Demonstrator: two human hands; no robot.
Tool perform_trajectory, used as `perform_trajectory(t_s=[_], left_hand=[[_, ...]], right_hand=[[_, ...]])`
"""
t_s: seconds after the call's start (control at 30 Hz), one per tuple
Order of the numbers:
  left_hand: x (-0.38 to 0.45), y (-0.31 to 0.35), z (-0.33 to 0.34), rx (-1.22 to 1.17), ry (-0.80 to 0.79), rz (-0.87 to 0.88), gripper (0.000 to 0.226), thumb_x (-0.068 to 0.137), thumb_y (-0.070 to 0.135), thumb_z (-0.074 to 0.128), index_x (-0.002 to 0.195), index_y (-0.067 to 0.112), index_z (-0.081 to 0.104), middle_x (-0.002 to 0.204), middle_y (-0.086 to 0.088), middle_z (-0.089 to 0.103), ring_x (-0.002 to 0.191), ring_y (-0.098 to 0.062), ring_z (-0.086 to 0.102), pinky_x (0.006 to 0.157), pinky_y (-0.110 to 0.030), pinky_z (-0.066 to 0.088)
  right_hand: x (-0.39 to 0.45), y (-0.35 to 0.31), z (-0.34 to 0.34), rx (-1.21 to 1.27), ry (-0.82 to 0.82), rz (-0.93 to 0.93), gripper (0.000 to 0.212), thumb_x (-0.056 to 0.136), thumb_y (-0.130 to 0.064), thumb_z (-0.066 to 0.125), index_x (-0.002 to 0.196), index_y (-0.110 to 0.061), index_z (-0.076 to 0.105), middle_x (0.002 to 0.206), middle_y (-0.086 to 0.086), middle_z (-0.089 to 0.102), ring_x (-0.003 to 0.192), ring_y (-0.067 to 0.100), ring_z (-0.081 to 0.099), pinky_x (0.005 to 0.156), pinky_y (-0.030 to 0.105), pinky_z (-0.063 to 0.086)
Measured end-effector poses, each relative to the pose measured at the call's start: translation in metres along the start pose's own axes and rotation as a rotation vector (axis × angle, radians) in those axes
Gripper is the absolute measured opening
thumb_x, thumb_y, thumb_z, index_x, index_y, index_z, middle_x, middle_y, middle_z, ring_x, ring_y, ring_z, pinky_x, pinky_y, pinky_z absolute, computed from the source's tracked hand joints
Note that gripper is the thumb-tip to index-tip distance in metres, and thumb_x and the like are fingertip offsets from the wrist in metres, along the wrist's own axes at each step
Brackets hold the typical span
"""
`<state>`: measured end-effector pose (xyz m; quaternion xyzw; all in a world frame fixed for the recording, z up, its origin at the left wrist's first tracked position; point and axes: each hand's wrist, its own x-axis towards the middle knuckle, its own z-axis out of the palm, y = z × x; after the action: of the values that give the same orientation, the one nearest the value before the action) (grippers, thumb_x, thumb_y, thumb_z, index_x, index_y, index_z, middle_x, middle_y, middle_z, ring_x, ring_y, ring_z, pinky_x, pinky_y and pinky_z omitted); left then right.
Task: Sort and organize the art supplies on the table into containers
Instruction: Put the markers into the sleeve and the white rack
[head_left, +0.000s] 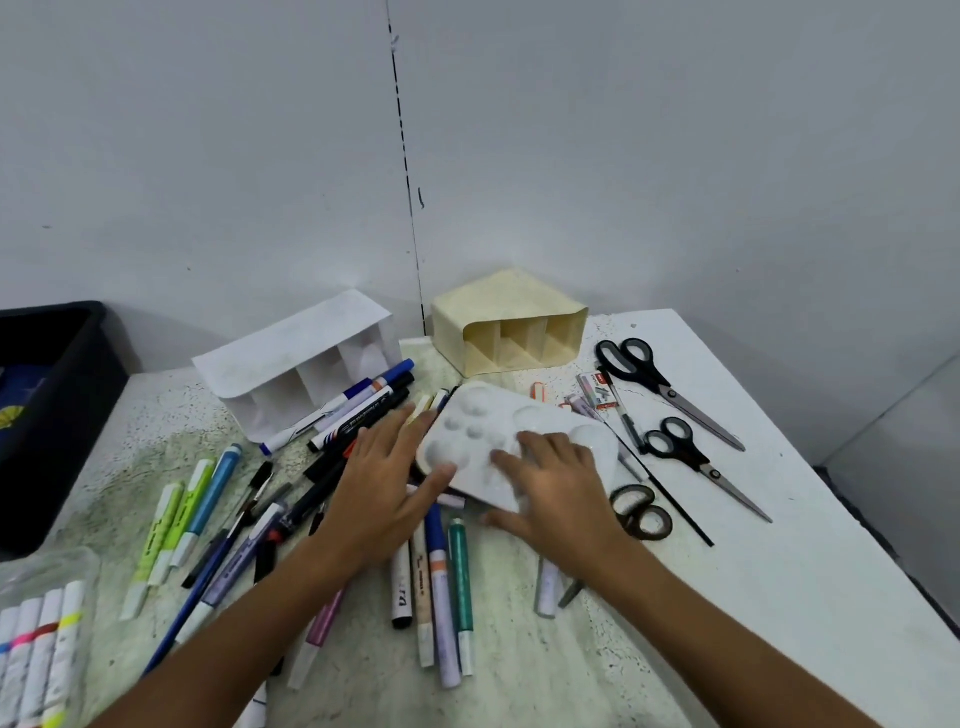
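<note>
Hands, left (384, 488) and right (558, 488), lie flat-fingered, gripping nothing, on the palette (514, 441); best lift it level, clear of the pens (441, 561).

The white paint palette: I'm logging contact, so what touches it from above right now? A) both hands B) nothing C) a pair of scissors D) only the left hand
A: the left hand lies at the edge of the white paint palette with its thumb on it, and the right hand rests spread fingers on its wells.
</note>
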<state>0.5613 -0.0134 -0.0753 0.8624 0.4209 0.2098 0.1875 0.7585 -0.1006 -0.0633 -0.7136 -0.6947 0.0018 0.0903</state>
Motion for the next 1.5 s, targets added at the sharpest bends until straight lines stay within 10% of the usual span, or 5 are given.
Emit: perform_trajectory(t_s=[0.77, 0.93, 1.2, 1.33, 1.5], left_hand=[[-0.019, -0.043, -0.024, 0.267, -0.272, 0.103, 0.105, 0.064, 0.098, 0.028, 0.150, 0.038, 0.013, 0.158, 0.012, -0.001, 0.145, -0.005, -0.011, 0.118, -0.039, -0.008], [-0.041, -0.045, -0.037, 0.211, -0.155, 0.005, 0.107, 0.065, 0.096, 0.036, 0.151, 0.033, 0.022, 0.160, 0.008, 0.010, 0.148, -0.012, 0.002, 0.119, -0.046, 0.004], [-0.105, -0.064, -0.052, 0.274, -0.167, -0.220, 0.112, 0.060, 0.101, 0.026, 0.150, 0.036, 0.008, 0.158, 0.012, -0.007, 0.146, -0.010, -0.012, 0.118, -0.045, -0.007], [-0.112, -0.074, -0.054, 0.288, -0.208, -0.238, 0.109, 0.056, 0.103, 0.013, 0.145, 0.042, -0.001, 0.156, 0.014, -0.014, 0.145, -0.007, -0.018, 0.118, -0.041, -0.012], [-0.114, -0.086, -0.068, 0.305, -0.197, -0.126, 0.107, 0.064, 0.099, 0.011, 0.151, 0.039, 0.003, 0.159, 0.012, -0.009, 0.147, -0.011, -0.013, 0.120, -0.039, -0.006]], right_hand=[[0.011, 0.034, -0.006, 0.097, -0.074, 0.054, 0.061, 0.087, -0.045, 0.046, 0.145, -0.023, 0.041, 0.157, 0.012, 0.026, 0.146, 0.030, 0.016, 0.116, 0.055, 0.007], [0.016, -0.006, 0.006, 0.253, 0.068, -0.120, 0.050, 0.079, -0.023, 0.052, 0.126, -0.013, 0.062, 0.137, 0.019, 0.053, 0.131, 0.042, 0.045, 0.107, 0.061, 0.029], [0.007, -0.060, 0.032, 0.125, -0.165, -0.274, 0.111, 0.073, -0.092, 0.020, 0.155, -0.019, 0.003, 0.162, 0.007, 0.001, 0.148, 0.031, -0.010, 0.112, 0.047, -0.022], [0.019, -0.050, 0.033, 0.091, -0.150, -0.239, 0.119, 0.061, -0.098, 0.005, 0.154, -0.023, 0.011, 0.161, 0.004, 0.014, 0.149, 0.025, 0.003, 0.116, 0.047, -0.014], [0.023, -0.054, 0.025, 0.219, -0.005, -0.100, 0.080, 0.084, -0.068, 0.052, 0.145, -0.018, 0.041, 0.151, 0.005, 0.040, 0.143, 0.023, 0.030, 0.119, 0.050, 0.006]])
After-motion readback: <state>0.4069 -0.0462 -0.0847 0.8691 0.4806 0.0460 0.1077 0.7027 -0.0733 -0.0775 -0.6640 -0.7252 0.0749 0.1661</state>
